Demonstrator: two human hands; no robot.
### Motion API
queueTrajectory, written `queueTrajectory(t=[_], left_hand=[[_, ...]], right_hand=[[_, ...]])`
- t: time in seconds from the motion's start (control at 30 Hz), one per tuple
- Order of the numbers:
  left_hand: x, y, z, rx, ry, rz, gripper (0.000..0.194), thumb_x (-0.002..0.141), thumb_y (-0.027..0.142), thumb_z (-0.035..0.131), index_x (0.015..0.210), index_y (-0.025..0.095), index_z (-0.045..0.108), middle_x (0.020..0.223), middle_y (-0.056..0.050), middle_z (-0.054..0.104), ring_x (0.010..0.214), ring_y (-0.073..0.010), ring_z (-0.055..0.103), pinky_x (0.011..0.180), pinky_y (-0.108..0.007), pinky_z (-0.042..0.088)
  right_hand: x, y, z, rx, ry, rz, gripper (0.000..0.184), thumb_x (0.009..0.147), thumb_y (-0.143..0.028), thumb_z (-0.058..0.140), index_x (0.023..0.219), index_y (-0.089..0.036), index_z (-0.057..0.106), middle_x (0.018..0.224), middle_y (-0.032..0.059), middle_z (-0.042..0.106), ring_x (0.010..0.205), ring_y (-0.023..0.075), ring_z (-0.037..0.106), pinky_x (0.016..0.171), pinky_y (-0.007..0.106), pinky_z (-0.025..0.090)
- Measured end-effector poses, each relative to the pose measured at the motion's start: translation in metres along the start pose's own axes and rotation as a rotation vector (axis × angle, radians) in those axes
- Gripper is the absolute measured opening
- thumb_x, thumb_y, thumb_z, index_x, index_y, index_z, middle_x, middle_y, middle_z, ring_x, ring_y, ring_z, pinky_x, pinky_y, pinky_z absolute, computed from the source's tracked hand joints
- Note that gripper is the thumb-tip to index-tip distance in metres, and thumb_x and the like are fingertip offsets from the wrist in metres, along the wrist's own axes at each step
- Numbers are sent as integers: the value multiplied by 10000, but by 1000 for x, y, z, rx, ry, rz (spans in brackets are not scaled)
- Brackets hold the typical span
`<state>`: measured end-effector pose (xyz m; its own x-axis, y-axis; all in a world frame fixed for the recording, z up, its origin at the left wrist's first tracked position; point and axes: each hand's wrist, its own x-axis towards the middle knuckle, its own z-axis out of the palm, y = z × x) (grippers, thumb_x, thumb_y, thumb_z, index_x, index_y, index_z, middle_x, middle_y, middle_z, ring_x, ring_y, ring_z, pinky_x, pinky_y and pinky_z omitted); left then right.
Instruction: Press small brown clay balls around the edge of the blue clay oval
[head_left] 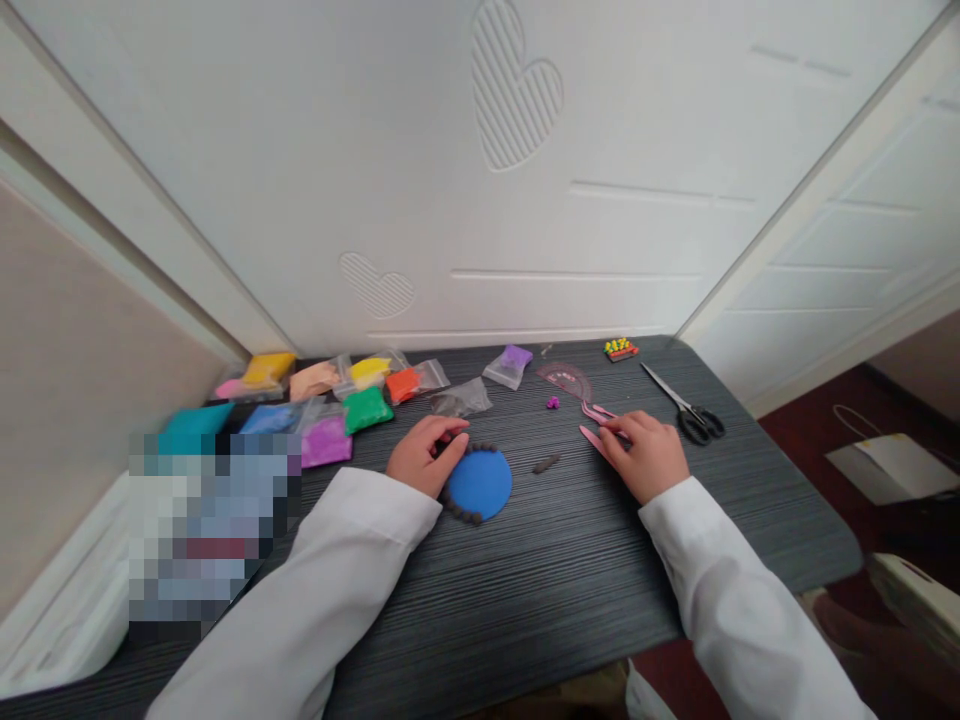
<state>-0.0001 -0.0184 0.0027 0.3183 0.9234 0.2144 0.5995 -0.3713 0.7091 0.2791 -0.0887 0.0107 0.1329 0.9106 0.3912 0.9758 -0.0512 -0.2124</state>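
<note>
A flat blue clay disc (480, 484) lies on the table, with small dark clay balls (463, 514) along part of its rim. My left hand (427, 455) rests at the disc's upper left edge, its fingers curled inward; whatever they may hold is hidden. To the right, my right hand (646, 452) is closed on a pink flat-bladed clay tool (595, 440) whose tip points up and left. Other pink tools (592, 409) lie just beyond those fingers. Between the hands is a dark strip of clay (547, 464). A little purple lump (553, 403) sits farther back.
Bags of coloured clay, among them a green one (367, 409) and an orange one (403, 385), crowd the back left. A clear protractor (566, 379), a small yellow-and-red piece (619, 349) and black-handled scissors (694, 420) lie at the back right. A white wall panel (420, 200) rises behind.
</note>
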Motion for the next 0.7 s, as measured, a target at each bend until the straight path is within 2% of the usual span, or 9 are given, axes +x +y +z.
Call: queueTrajectory(t=[0.1, 0.23, 0.37, 0.5, 0.6, 0.7], left_hand=[[-1, -1, 0, 1, 6, -6, 279, 750, 356, 444, 932, 198, 587, 846, -23, 571, 673, -116, 510, 577, -237, 402], [-1, 1, 0, -3, 6, -3, 271, 741, 346, 453, 915, 194, 594, 843, -25, 574, 669, -118, 510, 579, -241, 406], [-1, 3, 0, 6, 16, 1, 260, 741, 337, 451, 907, 201, 598, 833, -20, 578, 649, -112, 503, 572, -238, 406], [-1, 3, 0, 3, 19, -5, 256, 740, 332, 454, 904, 199, 598, 835, -22, 578, 633, -109, 496, 554, -237, 403], [-1, 3, 0, 4, 20, -11, 261, 743, 333, 454, 918, 197, 593, 834, -23, 576, 630, -111, 497, 548, -237, 401], [-2, 3, 1, 7, 17, 0, 267, 742, 338, 455, 923, 196, 591, 837, -24, 573, 638, -114, 502, 557, -236, 403]], right_hand=[[-4, -12, 5, -114, -95, -86, 245, 789, -365, 415, 818, -226, 614, 844, 33, 622, 821, 170, 556, 675, 301, 350], [-4, -16, 6, -122, -131, -131, 260, 816, -311, 380, 802, -215, 621, 797, 43, 628, 792, 150, 561, 701, 281, 365], [-4, -13, 9, -115, -113, -111, 258, 821, -293, 368, 807, -191, 605, 803, 62, 626, 808, 159, 562, 712, 267, 380], [-10, -15, 12, -95, -43, -12, 274, 840, -317, 317, 861, -187, 557, 828, 68, 627, 725, 170, 584, 601, 267, 398], [-16, -24, 11, -62, 2, 50, 294, 851, -329, 277, 937, -170, 510, 788, 76, 635, 583, 178, 585, 496, 270, 376], [-23, -39, 7, 18, -20, -1, 257, 847, -289, 285, 955, -172, 487, 781, 56, 634, 590, 166, 592, 524, 260, 403]])
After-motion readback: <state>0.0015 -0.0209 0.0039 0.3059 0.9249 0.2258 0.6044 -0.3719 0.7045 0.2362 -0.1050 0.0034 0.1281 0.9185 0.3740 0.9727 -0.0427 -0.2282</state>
